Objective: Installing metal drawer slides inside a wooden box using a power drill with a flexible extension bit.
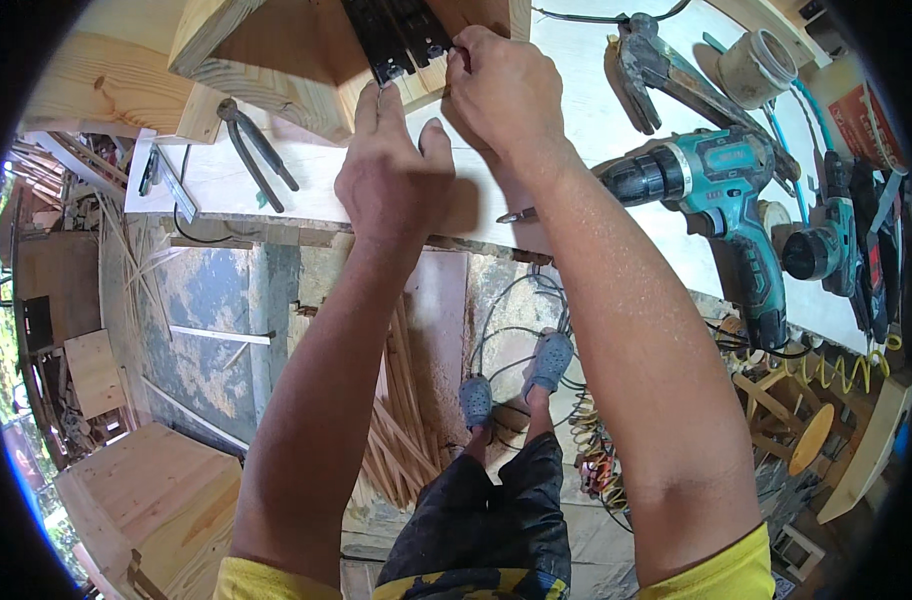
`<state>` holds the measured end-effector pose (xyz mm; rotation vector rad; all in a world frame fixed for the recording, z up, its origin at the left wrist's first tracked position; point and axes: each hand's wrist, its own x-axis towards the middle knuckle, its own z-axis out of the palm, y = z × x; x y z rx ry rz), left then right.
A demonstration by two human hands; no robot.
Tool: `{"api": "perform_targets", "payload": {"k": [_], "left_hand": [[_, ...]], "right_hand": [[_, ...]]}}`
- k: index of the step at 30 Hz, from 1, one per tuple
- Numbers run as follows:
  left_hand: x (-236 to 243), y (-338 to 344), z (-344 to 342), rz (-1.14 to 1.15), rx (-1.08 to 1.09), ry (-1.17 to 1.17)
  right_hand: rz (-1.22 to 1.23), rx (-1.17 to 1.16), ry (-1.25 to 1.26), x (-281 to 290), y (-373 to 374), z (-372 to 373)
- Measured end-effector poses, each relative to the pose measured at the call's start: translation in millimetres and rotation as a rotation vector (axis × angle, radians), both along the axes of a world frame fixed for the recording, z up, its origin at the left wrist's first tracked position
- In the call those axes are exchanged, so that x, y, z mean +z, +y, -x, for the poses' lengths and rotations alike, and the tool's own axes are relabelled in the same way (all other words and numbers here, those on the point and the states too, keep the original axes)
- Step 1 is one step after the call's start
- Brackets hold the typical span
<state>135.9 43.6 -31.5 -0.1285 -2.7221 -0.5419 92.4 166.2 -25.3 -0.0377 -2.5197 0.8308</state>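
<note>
A pair of black metal drawer slides [396, 32] lies side by side against the inner face of an open pine box [276, 62] at the far edge of the bench. My left hand [391, 185] has its fingers stretched out, their tips at the near end of the left slide, thumb apart. My right hand [511, 95] is closed in a pinch beside the near end of the right slide. Something small and dark shows between its thumb and fingers, too hidden to name.
Pincers [254, 150] lie left of my hands on the white bench top [311, 185]. To the right are a claw hammer [666, 75], a teal cordless drill [721, 185] whose bit passes behind my right forearm, and a tub [756, 68]. Cables [501, 310] and wood strips [401, 420] lie below.
</note>
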Motion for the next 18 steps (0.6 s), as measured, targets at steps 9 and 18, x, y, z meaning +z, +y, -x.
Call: {"api": "perform_targets", "payload": {"k": [9,18], "left_hand": [[-0.2,0.6,-0.8,-0.061,-0.01,0.008],[-4.6,-2.5,0.1,-0.081,-0.05,0.118]], "right_hand": [[0.002,-0.011,0.027,-4.5,1.8,1.6],[-0.006,-0.007,0.087,-5.2,1.7,3.1]]}}
